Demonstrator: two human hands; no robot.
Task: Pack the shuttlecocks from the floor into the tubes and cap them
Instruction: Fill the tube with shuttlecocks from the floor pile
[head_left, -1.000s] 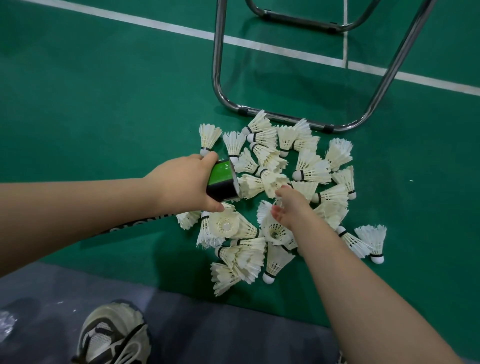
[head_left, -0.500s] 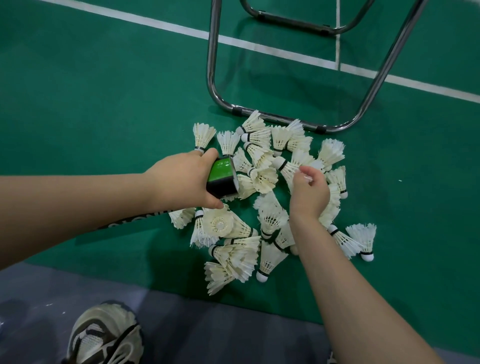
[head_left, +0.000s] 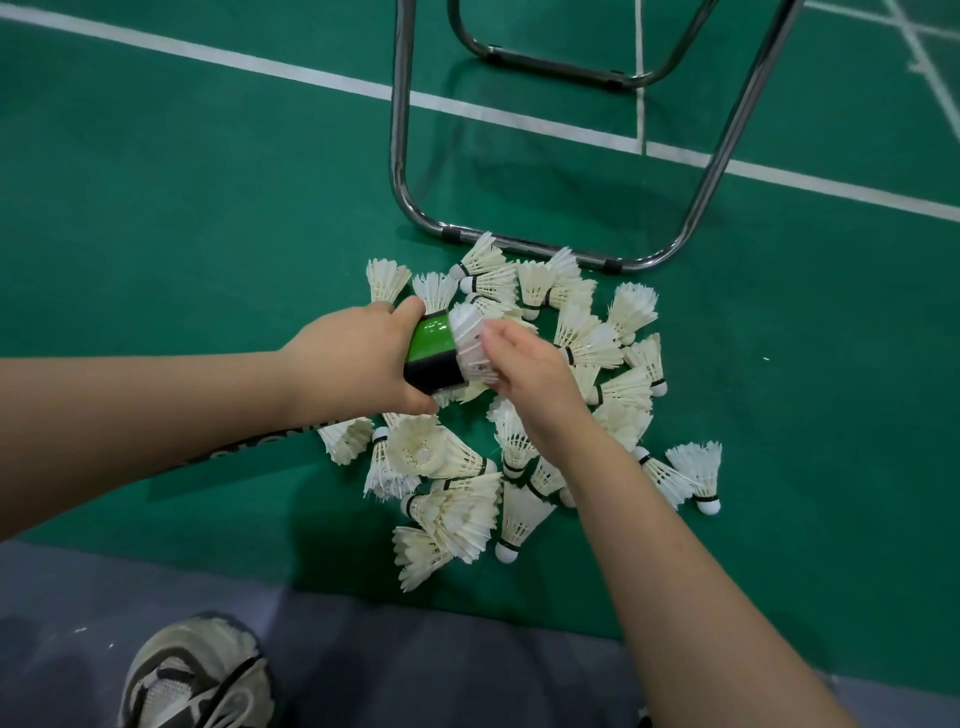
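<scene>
My left hand (head_left: 353, 358) grips the open end of a green and black tube (head_left: 432, 353), which runs back under my forearm. At the tube's mouth sits a white feather shuttlecock (head_left: 467, 338), feathers sticking out, with my right hand (head_left: 530, 364) holding it there. A pile of several white shuttlecocks (head_left: 467, 514) lies scattered on the green floor under and around both hands.
A chrome tubular chair frame (head_left: 410, 208) stands on the floor just beyond the pile. White court lines (head_left: 311, 78) cross the green mat. A grey floor strip and my shoe (head_left: 197, 680) are at the near edge.
My right hand lifted a shuttlecock from the right side of the pile and brought it left to the tube's mouth. The left hand kept hold of the tube.
</scene>
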